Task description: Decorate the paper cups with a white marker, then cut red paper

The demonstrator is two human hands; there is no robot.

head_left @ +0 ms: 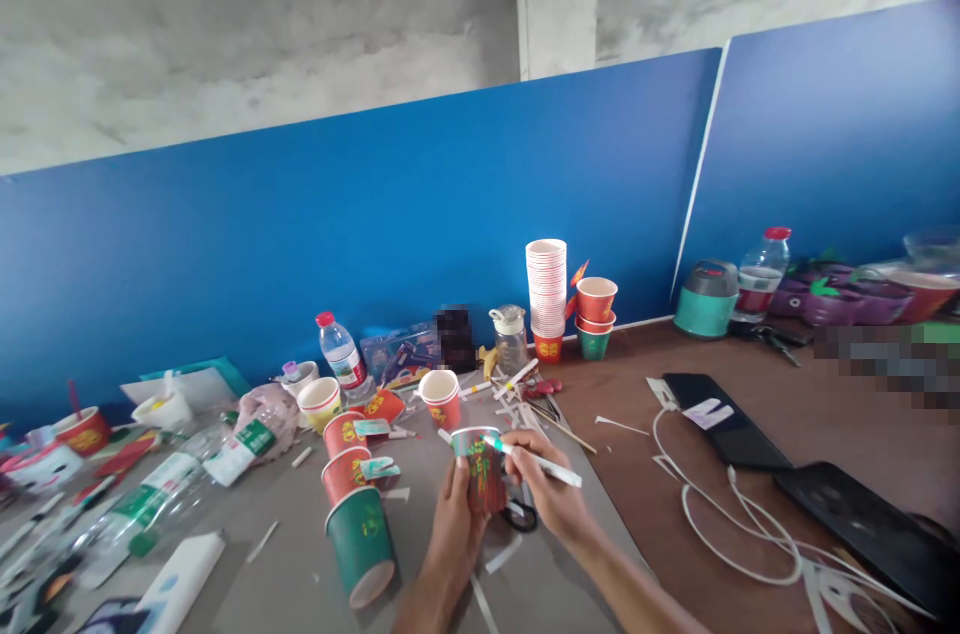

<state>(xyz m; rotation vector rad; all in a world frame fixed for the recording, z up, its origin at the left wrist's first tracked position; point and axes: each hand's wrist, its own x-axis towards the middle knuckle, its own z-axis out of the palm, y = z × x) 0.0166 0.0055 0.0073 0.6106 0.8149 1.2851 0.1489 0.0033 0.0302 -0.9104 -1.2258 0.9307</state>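
My left hand (452, 539) is wrapped around the side of a red paper cup (487, 486) with green colouring on it. A white marker (561, 473) with a green tip is pinched in my right hand (546, 489), its tip at the cup's upper side. Black scissor handles (521, 517) show partly behind the hands. To the left lies a green paper cup (358, 539) on its side, in line with a red cup (349, 476) and another red one. An upright red cup (441, 404) stands just beyond the held cup.
A tall stack of paper cups (547, 289) stands by the blue partition (420, 214). Paper scraps and markers litter the grey mat (277, 574). Plastic bottles (165, 494) lie at left. On the right are a black phone (727, 424), a white cable (694, 524) and a turquoise container (706, 304).
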